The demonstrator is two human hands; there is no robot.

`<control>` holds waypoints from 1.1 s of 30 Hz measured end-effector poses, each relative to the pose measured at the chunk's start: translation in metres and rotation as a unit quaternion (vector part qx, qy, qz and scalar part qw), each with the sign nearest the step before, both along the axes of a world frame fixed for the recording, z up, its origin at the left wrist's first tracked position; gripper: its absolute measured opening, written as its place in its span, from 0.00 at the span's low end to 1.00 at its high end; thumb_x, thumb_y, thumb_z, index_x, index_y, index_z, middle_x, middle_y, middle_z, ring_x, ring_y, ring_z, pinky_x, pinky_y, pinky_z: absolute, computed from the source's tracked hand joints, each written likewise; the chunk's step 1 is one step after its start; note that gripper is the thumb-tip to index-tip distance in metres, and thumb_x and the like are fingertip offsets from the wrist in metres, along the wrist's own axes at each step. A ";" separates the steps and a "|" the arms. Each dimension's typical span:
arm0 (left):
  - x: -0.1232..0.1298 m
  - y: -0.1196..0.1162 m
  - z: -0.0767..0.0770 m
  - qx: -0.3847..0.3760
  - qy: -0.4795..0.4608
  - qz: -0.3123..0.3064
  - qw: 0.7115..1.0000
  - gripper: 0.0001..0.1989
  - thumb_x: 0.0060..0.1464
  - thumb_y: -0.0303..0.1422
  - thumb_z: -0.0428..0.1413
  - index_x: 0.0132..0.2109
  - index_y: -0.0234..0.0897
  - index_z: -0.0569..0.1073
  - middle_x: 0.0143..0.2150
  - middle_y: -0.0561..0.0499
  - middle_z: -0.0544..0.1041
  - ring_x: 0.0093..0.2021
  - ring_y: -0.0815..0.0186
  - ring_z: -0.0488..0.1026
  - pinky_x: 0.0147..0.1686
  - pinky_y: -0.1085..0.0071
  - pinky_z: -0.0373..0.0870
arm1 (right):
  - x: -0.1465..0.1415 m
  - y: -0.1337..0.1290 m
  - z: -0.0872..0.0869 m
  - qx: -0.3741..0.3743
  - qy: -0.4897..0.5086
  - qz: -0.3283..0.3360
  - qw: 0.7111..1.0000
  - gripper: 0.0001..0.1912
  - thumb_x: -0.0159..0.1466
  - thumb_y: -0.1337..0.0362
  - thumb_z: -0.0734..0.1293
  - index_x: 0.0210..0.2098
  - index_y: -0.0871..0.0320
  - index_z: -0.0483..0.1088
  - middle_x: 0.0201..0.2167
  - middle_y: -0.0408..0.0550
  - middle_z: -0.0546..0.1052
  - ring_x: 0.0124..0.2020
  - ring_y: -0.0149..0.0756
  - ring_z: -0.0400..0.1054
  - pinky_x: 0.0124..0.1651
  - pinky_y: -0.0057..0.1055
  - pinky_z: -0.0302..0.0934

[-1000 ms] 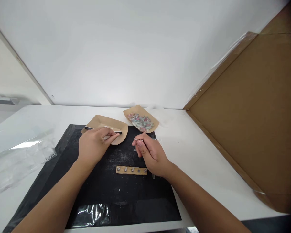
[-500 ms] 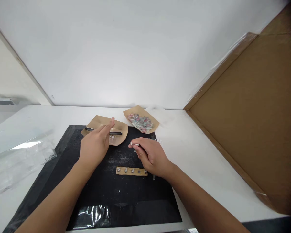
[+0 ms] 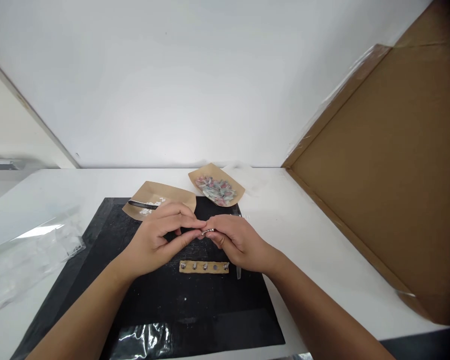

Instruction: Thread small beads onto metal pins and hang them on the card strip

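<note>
Over the black mat (image 3: 195, 315), my right hand (image 3: 234, 239) pinches a small silvery piece (image 3: 207, 230) between thumb and fingers. My left hand (image 3: 168, 235) meets it from the left, its thumb and fingertips closed at the left end of that piece; whether it holds anything of its own is too small to tell. Just below the hands lies a narrow tan strip (image 3: 199, 267) bearing several small metal pieces in a row. Behind my left hand a brown paper tray (image 3: 183, 195) holds white bits (image 3: 150, 208) and a dark slim tool (image 3: 140, 204).
A second brown tray (image 3: 235, 182) with small wrapped pieces stands behind the mat. Clear plastic bags (image 3: 33, 260) lie at the left. A cardboard panel (image 3: 390, 165) rises on the right, and a white wall (image 3: 195, 90) stands behind the table.
My left hand has moved from above the tray with the dark tool, rightward and nearer, to my right hand. Its fingers have closed in at the silvery piece. My right hand has barely moved.
</note>
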State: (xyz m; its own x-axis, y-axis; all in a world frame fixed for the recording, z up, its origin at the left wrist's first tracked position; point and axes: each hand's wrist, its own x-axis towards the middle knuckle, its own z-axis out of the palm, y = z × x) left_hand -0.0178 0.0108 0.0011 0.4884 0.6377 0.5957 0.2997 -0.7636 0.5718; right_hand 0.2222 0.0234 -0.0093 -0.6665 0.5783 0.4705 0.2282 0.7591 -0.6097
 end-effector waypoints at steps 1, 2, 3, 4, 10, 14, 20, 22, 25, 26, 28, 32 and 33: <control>0.000 0.001 0.001 0.005 0.004 -0.011 1.000 0.13 0.66 0.26 0.60 0.53 0.42 0.82 0.43 0.47 0.80 0.44 0.64 0.75 0.46 0.65 0.71 | 0.001 0.000 0.001 -0.008 0.000 0.008 1.000 0.12 0.77 0.65 0.58 0.44 0.57 0.73 0.36 0.47 0.79 0.37 0.34 0.71 0.40 0.29 0.63; 0.000 0.001 0.003 0.008 0.008 -0.020 1.000 0.12 0.65 0.26 0.61 0.52 0.42 0.82 0.42 0.48 0.80 0.44 0.64 0.75 0.47 0.64 0.71 | 0.002 0.000 0.003 -0.017 -0.001 0.016 1.000 0.12 0.77 0.65 0.58 0.44 0.57 0.73 0.35 0.46 0.78 0.36 0.34 0.71 0.39 0.29 0.62; 0.000 0.001 0.004 0.009 0.013 -0.025 1.000 0.11 0.65 0.27 0.61 0.51 0.43 0.82 0.41 0.48 0.80 0.43 0.64 0.75 0.47 0.63 0.70 | 0.002 0.000 0.004 -0.029 -0.004 0.023 0.999 0.12 0.77 0.64 0.58 0.45 0.57 0.73 0.34 0.45 0.77 0.35 0.33 0.70 0.39 0.28 0.61; 0.001 0.001 0.005 0.007 0.017 -0.028 0.999 0.09 0.64 0.27 0.62 0.50 0.42 0.83 0.40 0.48 0.80 0.42 0.64 0.75 0.48 0.62 0.70 | 0.003 0.001 0.005 -0.042 -0.009 0.029 0.999 0.12 0.78 0.64 0.58 0.46 0.57 0.73 0.33 0.45 0.77 0.34 0.33 0.70 0.38 0.28 0.61; 0.001 -0.001 0.008 -0.118 0.035 -0.044 0.991 0.06 0.67 0.31 0.60 0.47 0.42 0.83 0.40 0.49 0.80 0.39 0.67 0.77 0.37 0.72 0.73 | 0.008 0.003 0.007 -0.135 -0.051 0.056 0.988 0.12 0.77 0.63 0.60 0.45 0.58 0.74 0.26 0.39 0.70 0.28 0.29 0.66 0.34 0.25 0.59; -0.004 -0.002 0.010 -0.171 0.052 -0.076 0.981 0.07 0.67 0.32 0.61 0.45 0.43 0.84 0.40 0.49 0.80 0.39 0.68 0.78 0.37 0.74 0.75 | 0.008 0.003 0.008 -0.154 -0.052 0.096 0.982 0.12 0.77 0.64 0.60 0.45 0.58 0.75 0.28 0.39 0.71 0.29 0.28 0.65 0.36 0.25 0.59; -0.007 -0.003 0.006 -0.262 0.036 -0.133 0.955 0.10 0.68 0.35 0.58 0.47 0.39 0.83 0.43 0.47 0.76 0.30 0.73 0.77 0.26 0.79 0.77 | 0.009 0.004 0.007 -0.172 -0.064 0.116 0.976 0.13 0.77 0.61 0.61 0.45 0.58 0.76 0.26 0.40 0.71 0.28 0.29 0.66 0.35 0.26 0.60; -0.006 -0.003 0.004 -0.261 0.041 -0.126 0.956 0.10 0.69 0.36 0.57 0.46 0.38 0.82 0.44 0.47 0.75 0.29 0.74 0.76 0.25 0.80 0.76 | 0.010 0.005 0.007 -0.177 -0.062 0.113 0.976 0.14 0.78 0.61 0.60 0.44 0.58 0.76 0.26 0.40 0.71 0.28 0.29 0.65 0.35 0.26 0.60; -0.004 -0.003 0.003 -0.260 0.046 -0.105 0.959 0.11 0.70 0.37 0.55 0.46 0.37 0.80 0.44 0.48 0.73 0.26 0.77 0.75 0.25 0.80 0.75 | 0.010 0.005 0.006 -0.198 -0.050 0.102 0.974 0.13 0.77 0.62 0.61 0.43 0.58 0.76 0.26 0.39 0.70 0.27 0.28 0.64 0.34 0.25 0.59; -0.003 -0.004 0.003 -0.265 0.041 -0.101 0.958 0.11 0.71 0.37 0.55 0.45 0.37 0.79 0.45 0.49 0.73 0.24 0.78 0.75 0.25 0.79 0.75 | 0.010 0.005 0.006 -0.209 -0.044 0.096 0.972 0.13 0.77 0.62 0.61 0.42 0.58 0.76 0.26 0.39 0.69 0.27 0.28 0.64 0.33 0.25 0.59; -0.002 -0.005 0.003 -0.278 0.025 -0.095 0.955 0.12 0.71 0.38 0.53 0.44 0.36 0.77 0.46 0.49 0.73 0.23 0.79 0.75 0.26 0.78 0.74 | 0.010 0.004 0.007 -0.229 -0.034 0.083 0.969 0.13 0.77 0.61 0.62 0.43 0.58 0.77 0.26 0.39 0.69 0.27 0.28 0.64 0.33 0.25 0.59; 0.004 -0.007 0.002 -0.272 -0.003 -0.076 0.959 0.13 0.71 0.39 0.53 0.42 0.36 0.75 0.44 0.49 0.74 0.20 0.78 0.74 0.27 0.76 0.73 | 0.011 0.003 0.008 -0.239 -0.017 0.068 0.969 0.13 0.76 0.60 0.63 0.45 0.58 0.79 0.26 0.40 0.71 0.27 0.28 0.66 0.33 0.24 0.61; 0.005 -0.007 0.001 -0.266 -0.013 -0.067 0.962 0.13 0.71 0.39 0.53 0.42 0.36 0.75 0.43 0.50 0.74 0.20 0.78 0.73 0.27 0.75 0.73 | 0.011 0.003 0.008 -0.238 -0.009 0.068 0.969 0.13 0.76 0.61 0.63 0.46 0.58 0.79 0.28 0.41 0.73 0.27 0.28 0.66 0.32 0.24 0.61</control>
